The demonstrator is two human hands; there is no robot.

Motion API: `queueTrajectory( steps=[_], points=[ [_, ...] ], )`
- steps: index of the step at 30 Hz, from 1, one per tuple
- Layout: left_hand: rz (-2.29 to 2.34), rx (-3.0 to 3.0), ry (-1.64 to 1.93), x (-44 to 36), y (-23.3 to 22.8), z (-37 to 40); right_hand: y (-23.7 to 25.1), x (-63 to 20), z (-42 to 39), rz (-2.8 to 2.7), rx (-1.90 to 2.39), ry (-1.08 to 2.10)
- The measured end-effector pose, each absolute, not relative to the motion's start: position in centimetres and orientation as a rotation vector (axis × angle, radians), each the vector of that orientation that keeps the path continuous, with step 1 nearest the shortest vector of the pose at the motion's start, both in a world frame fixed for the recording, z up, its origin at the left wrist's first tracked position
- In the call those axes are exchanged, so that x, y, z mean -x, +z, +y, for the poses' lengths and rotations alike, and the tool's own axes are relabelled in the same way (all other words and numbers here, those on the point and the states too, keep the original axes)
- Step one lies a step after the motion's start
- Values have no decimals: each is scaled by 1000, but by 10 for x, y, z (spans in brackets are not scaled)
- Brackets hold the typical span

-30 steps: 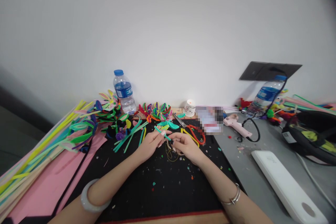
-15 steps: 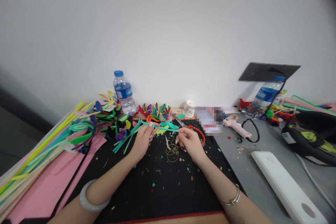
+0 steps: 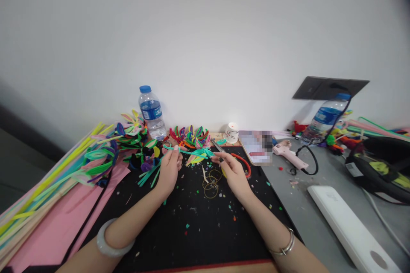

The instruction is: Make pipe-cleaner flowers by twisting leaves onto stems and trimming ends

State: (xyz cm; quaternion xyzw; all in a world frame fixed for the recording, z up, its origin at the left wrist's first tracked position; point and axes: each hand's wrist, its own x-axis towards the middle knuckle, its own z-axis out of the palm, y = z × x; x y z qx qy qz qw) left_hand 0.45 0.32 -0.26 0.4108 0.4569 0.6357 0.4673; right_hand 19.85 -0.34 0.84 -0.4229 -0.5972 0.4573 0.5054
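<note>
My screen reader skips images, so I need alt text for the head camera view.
Two hands stretch a teal pipe cleaner between them above a black mat, the left hand pinching one end, the right hand the other. Colourful pipe cleaner shapes, scissors and a water bottle lie behind.

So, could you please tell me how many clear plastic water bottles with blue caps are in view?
2: one clear plastic water bottle stands by the wall, back left; the other bottle leans at back right. None seem hidden.
</note>
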Motion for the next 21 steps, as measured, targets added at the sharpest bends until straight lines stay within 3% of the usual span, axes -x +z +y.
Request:
queueTrajectory(
  steps=[11, 21],
  points=[
    [973, -1008, 1400, -13, -2, -4, 3, -194, -7, -1665, 1124, 906],
    [991, -1192, 1228, -16, -1, -10, 6, -192, -13, -1676, 1157, 964]
  ],
)
